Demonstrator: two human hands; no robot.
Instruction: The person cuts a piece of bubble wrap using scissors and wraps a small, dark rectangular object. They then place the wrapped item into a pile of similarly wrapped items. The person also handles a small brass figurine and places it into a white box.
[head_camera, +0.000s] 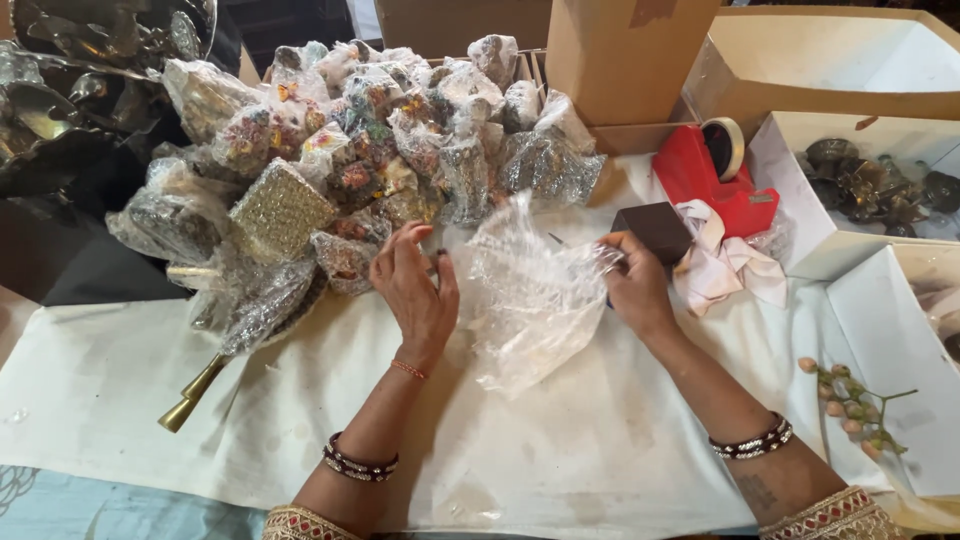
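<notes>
A big heap of wrapped ornaments (380, 140) already lies bagged at the table's far side — the clear plastic bag (525, 300) in hand looks empty. The right hand (635, 285) pinches its upper edge; the left hand (415, 290) hovers open beside it. Behind stand a brown carton (625, 55), white boxes (860, 190) and a red tape dispenser (705, 175).

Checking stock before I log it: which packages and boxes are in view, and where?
Clear plastic bag: centre, crumpled, right hand pinching it, left hand beside.
Wrapped ornaments: heap upper left, clear film, multicoloured.
Brown cardboard box: top centre, upright.
White open boxes: right.
Small dark box: beside red tape dispenser.
</notes>
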